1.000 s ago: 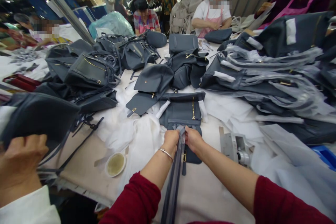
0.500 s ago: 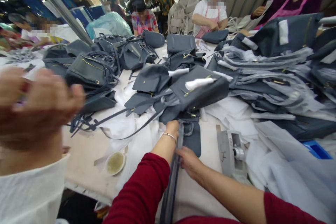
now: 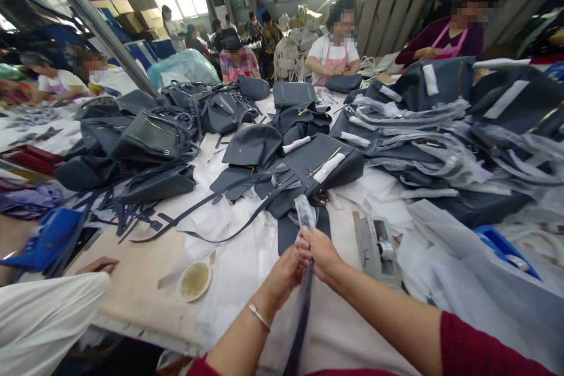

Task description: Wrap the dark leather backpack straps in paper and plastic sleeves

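My left hand (image 3: 284, 272) and my right hand (image 3: 321, 251) meet in front of me, both closed on a long dark grey strap (image 3: 301, 320) that runs down toward my body. Above my fingers the strap's upper end is wrapped in clear plastic film (image 3: 304, 211). The strap leads up to a dark grey leather backpack (image 3: 321, 165) lying on white wrapping paper (image 3: 238, 258), with a gold zip and white paper-wrapped parts. A silver bangle sits on my left wrist.
Piles of grey bags lie at the left (image 3: 150, 135) and right (image 3: 440, 129). A small dish of yellowish paste (image 3: 194, 281) and a metal tool (image 3: 376, 247) flank my hands. A co-worker's white sleeve (image 3: 48, 317) rests at lower left. Other people sit around the table.
The co-worker's hand at the left dropped out of the foreground to the table edge. My hands came together lower on the strap, and the backpack settled flat. The camera tilted up.
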A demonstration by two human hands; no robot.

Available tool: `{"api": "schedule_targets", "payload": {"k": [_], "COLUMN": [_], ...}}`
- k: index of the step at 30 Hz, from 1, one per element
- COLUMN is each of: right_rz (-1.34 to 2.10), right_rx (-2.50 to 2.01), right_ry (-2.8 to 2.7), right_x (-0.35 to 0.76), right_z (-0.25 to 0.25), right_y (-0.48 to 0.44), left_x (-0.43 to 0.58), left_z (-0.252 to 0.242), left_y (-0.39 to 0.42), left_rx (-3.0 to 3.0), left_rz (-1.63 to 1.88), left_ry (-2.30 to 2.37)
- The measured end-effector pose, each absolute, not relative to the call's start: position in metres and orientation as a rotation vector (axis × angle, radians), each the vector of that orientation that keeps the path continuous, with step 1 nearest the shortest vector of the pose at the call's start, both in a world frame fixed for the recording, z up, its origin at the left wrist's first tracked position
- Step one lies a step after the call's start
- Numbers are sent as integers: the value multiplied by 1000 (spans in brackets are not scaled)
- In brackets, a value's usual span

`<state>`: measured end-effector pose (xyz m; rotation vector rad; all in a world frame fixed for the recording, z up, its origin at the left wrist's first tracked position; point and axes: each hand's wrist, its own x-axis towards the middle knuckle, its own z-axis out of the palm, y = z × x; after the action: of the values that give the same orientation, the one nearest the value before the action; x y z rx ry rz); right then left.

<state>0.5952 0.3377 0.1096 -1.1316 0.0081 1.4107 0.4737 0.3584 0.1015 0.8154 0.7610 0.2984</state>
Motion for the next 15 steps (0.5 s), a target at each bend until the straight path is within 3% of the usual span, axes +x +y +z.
{"api": "schedule_targets", "payload": {"k": [4,6,10,15], "right_rz": [1276,1196,1124,1017], "right_rx": [-1098,-1119,-1209,-1314], "right_ry": [-79,-135,-316,-722], "right_x": [626,639,633,587], "right_z": [132,142,163,215], "right_y": [371,378,370,347], "left_x": [413,385,347,348], "left_z": [102,98,102,152], "left_y": [290,277,290,335], "left_rx": [946,1005,1042,1612], "left_rz": [-144,-181,101,578], "left_ry": [666,766,1029,1039]}}
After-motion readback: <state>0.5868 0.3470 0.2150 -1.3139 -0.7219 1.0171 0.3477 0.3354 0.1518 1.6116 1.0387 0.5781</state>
